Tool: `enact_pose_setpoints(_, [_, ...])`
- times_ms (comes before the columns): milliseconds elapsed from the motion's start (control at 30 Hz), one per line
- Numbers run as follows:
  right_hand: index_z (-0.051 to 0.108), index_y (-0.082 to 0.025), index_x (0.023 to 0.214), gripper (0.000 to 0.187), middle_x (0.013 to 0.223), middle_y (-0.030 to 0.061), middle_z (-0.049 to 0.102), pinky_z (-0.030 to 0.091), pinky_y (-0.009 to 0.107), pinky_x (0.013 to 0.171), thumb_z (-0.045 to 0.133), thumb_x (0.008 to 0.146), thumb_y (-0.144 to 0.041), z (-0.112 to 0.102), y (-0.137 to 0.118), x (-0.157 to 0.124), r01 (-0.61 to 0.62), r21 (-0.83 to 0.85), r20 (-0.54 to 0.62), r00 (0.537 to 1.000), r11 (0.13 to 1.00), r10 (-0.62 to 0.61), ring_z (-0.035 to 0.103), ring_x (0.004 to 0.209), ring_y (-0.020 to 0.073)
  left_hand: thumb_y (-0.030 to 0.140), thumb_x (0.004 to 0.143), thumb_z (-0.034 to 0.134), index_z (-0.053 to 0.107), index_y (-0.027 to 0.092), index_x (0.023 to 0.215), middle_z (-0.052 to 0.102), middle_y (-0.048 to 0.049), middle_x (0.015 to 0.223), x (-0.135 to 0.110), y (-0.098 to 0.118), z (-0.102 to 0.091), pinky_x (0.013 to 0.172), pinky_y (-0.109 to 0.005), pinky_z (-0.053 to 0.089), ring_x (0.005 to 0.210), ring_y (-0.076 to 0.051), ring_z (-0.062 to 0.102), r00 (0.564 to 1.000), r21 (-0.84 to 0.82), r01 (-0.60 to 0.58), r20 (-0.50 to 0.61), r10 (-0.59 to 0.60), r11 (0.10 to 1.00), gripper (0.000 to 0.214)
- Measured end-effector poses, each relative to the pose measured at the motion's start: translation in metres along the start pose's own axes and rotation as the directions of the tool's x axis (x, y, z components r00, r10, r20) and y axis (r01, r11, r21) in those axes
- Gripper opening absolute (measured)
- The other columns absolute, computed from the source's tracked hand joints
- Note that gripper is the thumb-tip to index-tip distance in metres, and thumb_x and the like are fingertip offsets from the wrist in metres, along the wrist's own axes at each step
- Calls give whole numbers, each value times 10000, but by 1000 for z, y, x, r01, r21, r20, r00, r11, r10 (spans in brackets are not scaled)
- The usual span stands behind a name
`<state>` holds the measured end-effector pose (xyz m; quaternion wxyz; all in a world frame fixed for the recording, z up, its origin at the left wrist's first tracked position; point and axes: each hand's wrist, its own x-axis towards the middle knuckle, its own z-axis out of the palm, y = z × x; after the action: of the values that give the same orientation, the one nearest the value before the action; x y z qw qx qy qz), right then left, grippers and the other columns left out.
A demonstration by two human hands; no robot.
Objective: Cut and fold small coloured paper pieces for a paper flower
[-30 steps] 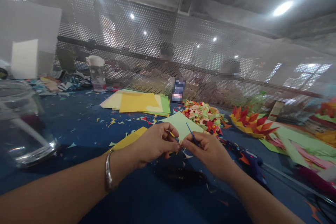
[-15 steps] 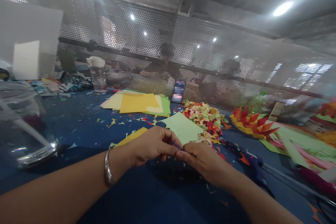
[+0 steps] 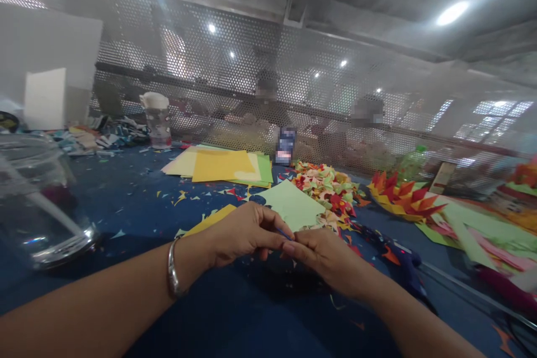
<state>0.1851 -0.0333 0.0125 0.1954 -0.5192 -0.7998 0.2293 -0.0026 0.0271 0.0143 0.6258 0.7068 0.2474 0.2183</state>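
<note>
Pinching fingertips together: left hand (image 3: 241, 233), right hand (image 3: 325, 254)

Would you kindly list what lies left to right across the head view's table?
Clear jar → bangle → left hand → right hand → orange paper flower → green paper sheets.

Left hand (image 3: 241, 233), right hand (image 3: 325, 255), fingertips pinched together

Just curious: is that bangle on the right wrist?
No, the silver bangle circles the wrist of the left hand, not the right hand.
</note>
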Motion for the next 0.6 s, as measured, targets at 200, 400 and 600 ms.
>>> enact_pose_setpoints(200, [435,-182,612,467,574,-46,302,190,236,459,411,893,-554,0,1,0,-8,63,5,1000,998,8,275,521,97,318,686,690,691,179,827,599,17,663,0,0,1,460,-206,355,493,-76,435,1000,35,-11,-11,12,999,198])
enact_pose_setpoints(400, [495,-180,673,403,579,-47,359,220,228,467,415,920,-488,-1,0,-1,10,111,-2,1000,994,-10,311,527,94,326,691,689,675,162,804,584,26,634,-1,3,3,466,-208,344,488,-73,437,997,-1,-20,-70,20,1000,200])
enact_pose_setpoints(600, [546,-176,730,360,571,-34,490,304,217,496,413,933,-441,-7,-3,-2,-10,107,-86,996,994,19,434,519,98,302,646,731,672,145,780,552,38,593,2,3,-4,459,-210,273,468,-54,402,981,-77,-12,-194,-3,997,214])
